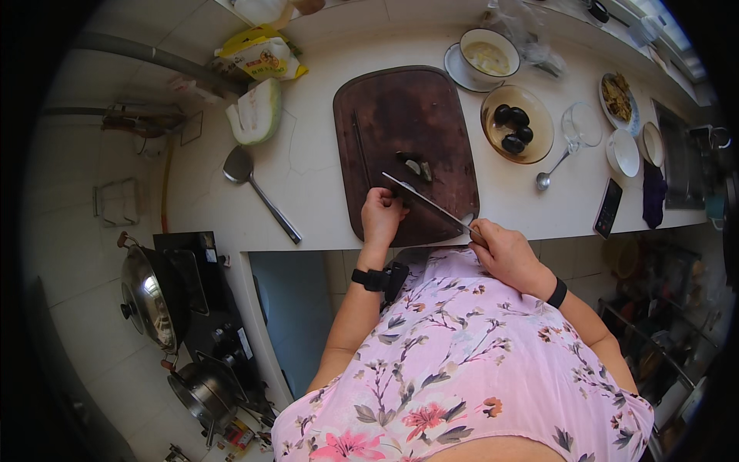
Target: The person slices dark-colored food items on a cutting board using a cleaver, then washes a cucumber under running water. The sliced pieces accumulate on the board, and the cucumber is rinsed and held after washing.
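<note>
A dark wooden cutting board (404, 110) lies on the pale counter before me. My right hand (511, 254) is closed round the handle of a kitchen knife (430, 202), whose blade slants up and left over the board's lower part. My left hand (384, 216) rests at the board's lower left, beside the blade, with curled fingers; whether they pinch a piece of food is hidden. Just beyond the blade lie small cut pieces of dark and greyish food (426, 171). Right of the board, an amber glass bowl (544, 124) holds several black eggs (512, 144), which look like preserved eggs.
Left of the board are a metal spatula (267, 199), a cut piece of winter melon (262, 112) and a yellow food bag (265, 55). To the right are an enamel bowl (489, 56), a spoon (543, 181), a glass cup (582, 124), white bowls (623, 153) and a phone (608, 208).
</note>
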### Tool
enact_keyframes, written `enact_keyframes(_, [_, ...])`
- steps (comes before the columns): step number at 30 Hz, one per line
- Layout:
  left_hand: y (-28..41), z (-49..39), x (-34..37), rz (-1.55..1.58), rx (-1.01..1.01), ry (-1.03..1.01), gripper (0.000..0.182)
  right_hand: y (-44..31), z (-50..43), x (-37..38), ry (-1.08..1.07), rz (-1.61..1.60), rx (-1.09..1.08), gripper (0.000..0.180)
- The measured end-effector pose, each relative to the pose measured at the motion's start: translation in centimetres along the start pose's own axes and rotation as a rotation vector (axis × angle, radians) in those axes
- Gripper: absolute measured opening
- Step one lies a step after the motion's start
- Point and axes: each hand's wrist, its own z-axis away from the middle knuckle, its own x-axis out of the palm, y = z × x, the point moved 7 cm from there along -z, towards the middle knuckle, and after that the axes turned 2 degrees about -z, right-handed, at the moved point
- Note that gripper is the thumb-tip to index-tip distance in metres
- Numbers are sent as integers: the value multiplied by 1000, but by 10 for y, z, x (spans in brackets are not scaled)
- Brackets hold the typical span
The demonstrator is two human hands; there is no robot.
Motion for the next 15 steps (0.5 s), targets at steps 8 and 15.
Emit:
enact_keyframes(8, [1, 1, 0, 24, 20, 21, 19, 6, -2, 14, -9, 90, 16, 21])
enact_keyframes(15, [9, 3, 2, 5, 17, 4, 23, 25, 0, 19, -8, 28, 38, 23])
